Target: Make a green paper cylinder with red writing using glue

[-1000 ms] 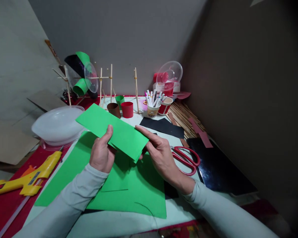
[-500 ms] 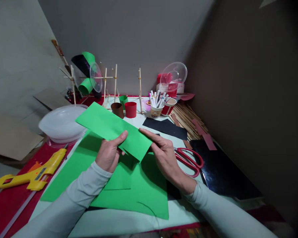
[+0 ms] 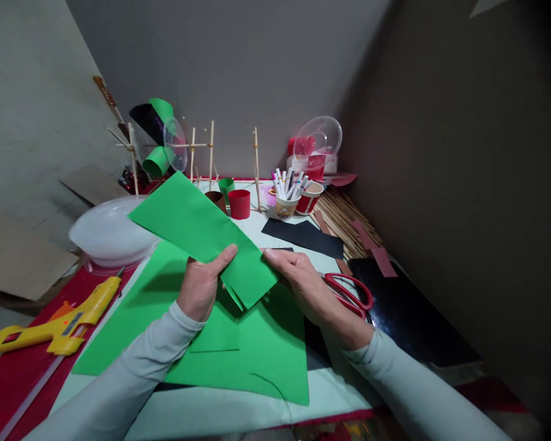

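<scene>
One green strip (image 3: 186,223): raised off the table (image 3: 211,416), held in two hands; separate layers or flaps show at its near right corner.
Strip, long axis: slanting from far left to near right, its longer free part reaching out beyond the left hand (image 3: 202,283).
Strip, relation to hands: forward of the left hand and to the left of the right hand (image 3: 303,282); both touch it, so neither is nearer.
Left hand, hold: near long edge, thumb laid flat across the upper face, other fingers mostly hidden beneath; closed in a pinch.
Right hand, hold: right end, one digit at the far edge, the rest partly hidden behind; drawn together on the strip, exact finger spacing cannot be told.
Forearms, two: pale sleeves (image 3: 138,358), coming in from the lower corners and converging; wrists low, hands angled inward.
Large green sheet (image 3: 266,367), one: flat on the table, below the strip.
Red-handled scissors (image 3: 366,288), one pair: just beside the right hand, partly covered by it.
Yellow glue gun (image 3: 80,315), one: lying at left, apart from the left hand.
</scene>
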`<state>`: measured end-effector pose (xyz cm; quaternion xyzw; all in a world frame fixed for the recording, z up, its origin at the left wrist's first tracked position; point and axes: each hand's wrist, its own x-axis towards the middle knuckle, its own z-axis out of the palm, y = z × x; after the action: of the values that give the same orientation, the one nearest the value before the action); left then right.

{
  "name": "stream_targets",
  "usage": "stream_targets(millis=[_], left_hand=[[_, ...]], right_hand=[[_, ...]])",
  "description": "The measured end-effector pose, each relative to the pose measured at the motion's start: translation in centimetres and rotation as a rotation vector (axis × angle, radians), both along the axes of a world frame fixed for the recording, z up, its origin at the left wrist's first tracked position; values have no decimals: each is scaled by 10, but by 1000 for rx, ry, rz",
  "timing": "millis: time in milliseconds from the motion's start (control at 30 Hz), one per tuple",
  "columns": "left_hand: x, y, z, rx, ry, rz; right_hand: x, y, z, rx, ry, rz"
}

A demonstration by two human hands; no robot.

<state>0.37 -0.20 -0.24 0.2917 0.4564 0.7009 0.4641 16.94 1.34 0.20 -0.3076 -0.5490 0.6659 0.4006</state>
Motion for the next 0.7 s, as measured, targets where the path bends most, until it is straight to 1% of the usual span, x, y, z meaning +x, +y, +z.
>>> stream_targets(millis=[133, 300, 433, 567, 633, 700], left_hand=[[-6, 1, 2, -21, 24, -52], [-8, 0, 0, -59, 32, -177], [-8, -2, -2, -54, 119, -257], [-9, -3, 2, -27, 207, -305], [-9, -4, 5, -40, 230, -392], [-8, -7, 8, -77, 246, -519]], right_hand=[[0, 0, -2, -10, -16, 32], [-8, -2, -8, -59, -25, 48], [-12, 0, -12, -45, -50, -15], [-7, 1, -4, 29, -90, -59], [-4, -1, 2, 68, -90, -84], [-3, -2, 6, 101, -71, -106]])
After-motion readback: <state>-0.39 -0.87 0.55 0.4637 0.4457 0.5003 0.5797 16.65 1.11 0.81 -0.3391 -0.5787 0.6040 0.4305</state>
